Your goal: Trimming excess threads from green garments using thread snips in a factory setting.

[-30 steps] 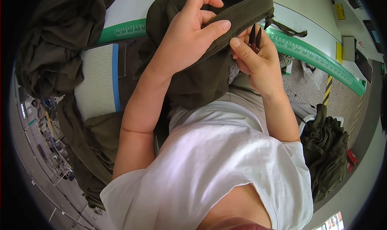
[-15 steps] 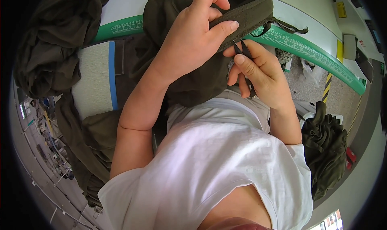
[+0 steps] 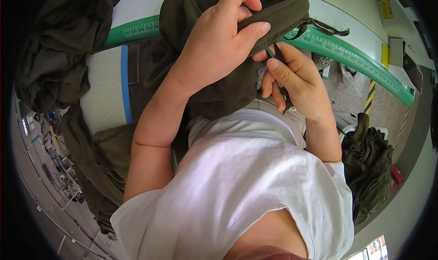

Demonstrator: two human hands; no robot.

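An olive-green garment (image 3: 223, 98) hangs over the near table edge and down to my lap. My left hand (image 3: 223, 39) grips its thick stitched band (image 3: 287, 14), thumb on top and the band stretched out to the upper right. From the band's end trails a thin dark strip (image 3: 326, 28). Black thread snips (image 3: 277, 54) are in my right hand (image 3: 301, 80), between thumb and fingers. Their two pointed blades stand apart, tips up close to the band's lower edge; whether they touch it I cannot tell.
A green measuring tape strip (image 3: 351, 54) runs along the white table's (image 3: 337, 18) front edge. More olive cloth is heaped at the left (image 3: 64, 45) and at the lower right (image 3: 369, 169). A pale board with a blue edge (image 3: 124, 84) lies left of my arm.
The blades of the snips have spread a little wider and my right hand has shifted slightly. My left hand keeps its hold on the band, almost unmoved.
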